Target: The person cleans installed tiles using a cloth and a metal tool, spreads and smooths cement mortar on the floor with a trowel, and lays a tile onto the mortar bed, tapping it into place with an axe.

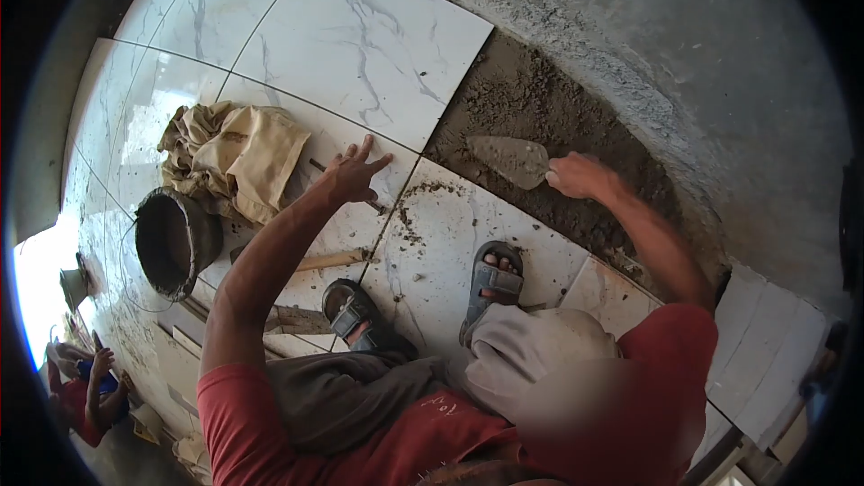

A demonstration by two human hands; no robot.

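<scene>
My right hand (pixel 580 175) is closed around the handle of a pointed trowel (pixel 508 158). The trowel's mortar-smeared blade lies flat over the dark wet mortar bed (pixel 517 85), its tip toward the tile edge. My left hand (pixel 349 175) has its fingers spread over a white marbled floor tile (pixel 346 139); whether it presses on the tile is unclear. A thin metal rod (pixel 379 208) passes beneath that hand, its middle hidden. Crumbs of mortar (pixel 409 216) dot the tile between my hands.
A crumpled tan cloth (pixel 238 153) and a black bucket (pixel 171 243) stand on the left. Near my sandals (pixel 495 279) lies a wooden-handled tool (pixel 331 260). A rough concrete wall (pixel 720 81) borders the mortar. Another person (pixel 90 387) is at the lower left.
</scene>
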